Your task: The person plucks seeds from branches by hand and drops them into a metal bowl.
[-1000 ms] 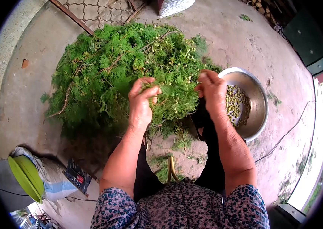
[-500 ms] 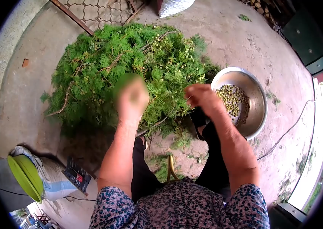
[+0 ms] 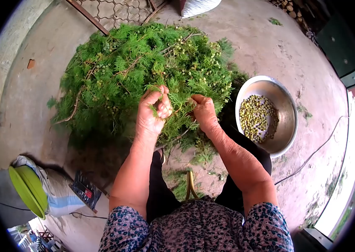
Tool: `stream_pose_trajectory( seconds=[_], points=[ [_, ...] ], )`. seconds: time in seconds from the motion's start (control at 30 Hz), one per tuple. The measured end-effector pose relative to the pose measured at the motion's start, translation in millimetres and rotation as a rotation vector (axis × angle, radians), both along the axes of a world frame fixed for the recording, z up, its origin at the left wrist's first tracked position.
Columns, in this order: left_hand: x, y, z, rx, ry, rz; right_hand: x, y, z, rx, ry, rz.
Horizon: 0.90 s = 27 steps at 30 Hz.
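Both hands are now working at the green branches. The left hand is holding a green sprig; its fingers are curling tightly over it, and leafy ends are sticking out above and below the grip. The right hand is sitting just beside it at the near edge of the pile of branches. Its fingers are bending inward and forming a narrow grip among the foliage; whether they are holding anything, this inspector cannot tell, as the leaves are hiding the tips.

Change noted: compared with a second ago, the right hand is no longer hanging by the rim of the metal basin but is resting nearer the left hand. The left hand, blurring over the pile half a second ago, is now showing sharply. In this inspector's judgement, that is putting the work at the branches, with the basin standing apart from both hands.

The pile is lying on the floor in front of the person, with small round green pods showing among its leaves. Similar small pods are covering part of the basin's bottom, to the person's right.
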<state>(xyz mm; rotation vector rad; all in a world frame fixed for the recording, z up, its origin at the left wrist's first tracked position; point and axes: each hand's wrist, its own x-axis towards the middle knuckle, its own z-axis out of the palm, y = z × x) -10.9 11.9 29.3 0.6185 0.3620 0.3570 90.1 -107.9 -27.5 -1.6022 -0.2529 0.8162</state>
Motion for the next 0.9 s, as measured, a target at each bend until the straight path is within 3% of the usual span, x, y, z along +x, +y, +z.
stream_pose_trajectory(
  seconds=[0.07,0.17,0.23,0.3,0.37,0.4,0.43,0.5,0.57,0.63,0.7,0.9],
  points=[
    [-1.2,7.0,-2.2,0.036,0.031,0.051,2.2,-2.0,7.4,0.124,0.214,-0.072],
    [-2.6,17.7,-7.9,0.068,0.091,0.179,12.9,-7.6,6.7,0.236,0.292,-0.059],
    [-0.6,19.8,-3.9,0.295,0.268,0.371,16.8,-11.3,11.5,0.265,0.301,-0.017],
    [-1.5,20.9,-2.5,0.281,0.289,0.439,16.5,-14.3,21.2,0.293,0.294,0.042],
    [-0.6,20.9,-9.6,0.672,0.538,0.429,15.5,-14.1,26.2,0.281,0.278,0.083],
    [0.5,15.3,-9.9,0.738,0.554,0.417,15.2,-14.1,28.3,0.269,0.263,0.119],
    [4.5,11.2,-13.8,1.205,0.743,0.543,14.7,-14.0,30.1,0.27,0.26,0.124],
    [0.8,5.5,-5.4,1.634,0.629,0.586,13.2,-14.6,33.2,0.269,0.264,0.163],
    [4.7,3.8,-18.0,1.348,0.272,0.323,14.9,-16.4,39.0,0.258,0.242,0.193],
    [4.4,-6.5,-14.3,0.896,0.253,-0.053,17.8,-18.7,46.1,0.223,0.15,0.299],
    [6.8,-12.9,-7.8,0.683,0.203,-0.164,19.6,-22.1,51.5,0.254,0.104,0.326],
    [14.6,-19.6,-3.0,0.754,0.176,-0.306,23.8,-28.6,65.6,0.24,0.014,0.413]
  ],
)
